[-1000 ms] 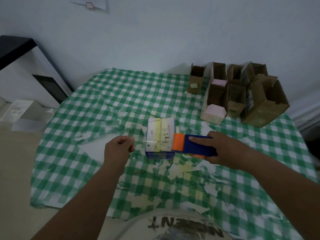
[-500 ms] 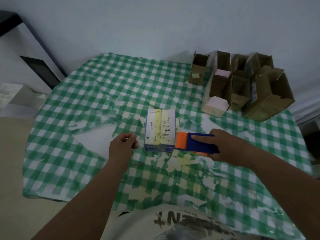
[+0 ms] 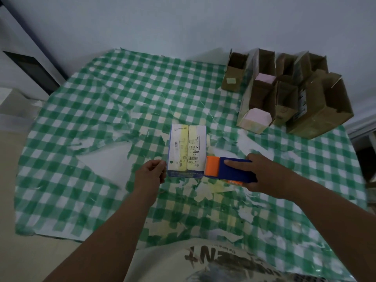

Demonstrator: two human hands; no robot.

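While right hand (image 3: 264,176) grips dispenser (image 3: 232,175) against box (image 3: 187,147) right side, left hand (image 3: 150,176) curled at box left edge; pinch unclear.

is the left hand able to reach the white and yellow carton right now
Probably yes: the left hand sits beside the white and yellow carton, nothing between them. The blue and orange tape dispenser is opposite.

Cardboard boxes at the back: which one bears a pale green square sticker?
The leftmost open box, standing apart from the rest; the sticker is on its near face.
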